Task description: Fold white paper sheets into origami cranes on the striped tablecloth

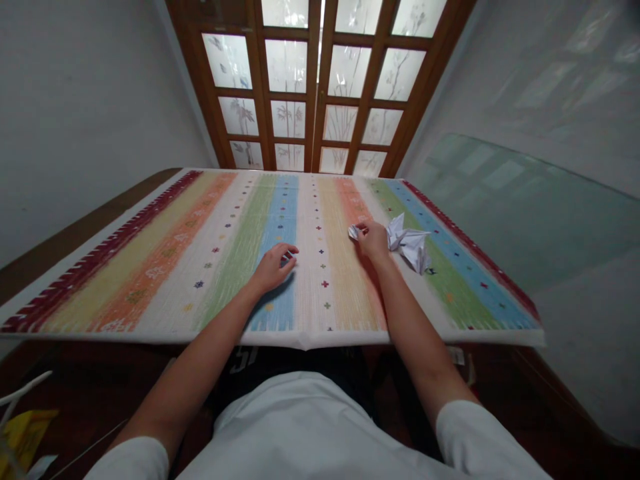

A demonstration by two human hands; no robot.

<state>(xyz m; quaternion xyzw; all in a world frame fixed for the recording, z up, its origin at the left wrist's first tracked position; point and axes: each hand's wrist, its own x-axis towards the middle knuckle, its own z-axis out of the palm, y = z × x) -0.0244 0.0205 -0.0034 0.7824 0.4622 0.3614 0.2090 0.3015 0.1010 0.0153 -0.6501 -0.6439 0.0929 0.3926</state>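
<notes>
My left hand hovers low over the blue stripe of the tablecloth. Its fingers are curved with a gap between thumb and fingertips, and nothing shows in it. Between the thumb and fingers of my right hand is a small white object with dark marks; its exact kind is too small to make out. Just right of that hand lie folded white paper figures, shaped like origami cranes: one paper crane close to the knuckles, another paper crane touching or overlapping it. My right hand partly hides the nearer one.
The striped cloth covers a wide table. Beyond its far edge stands a wooden door with glass panes. A pale glass panel leans along the right wall. At lower left is a yellow item below table height.
</notes>
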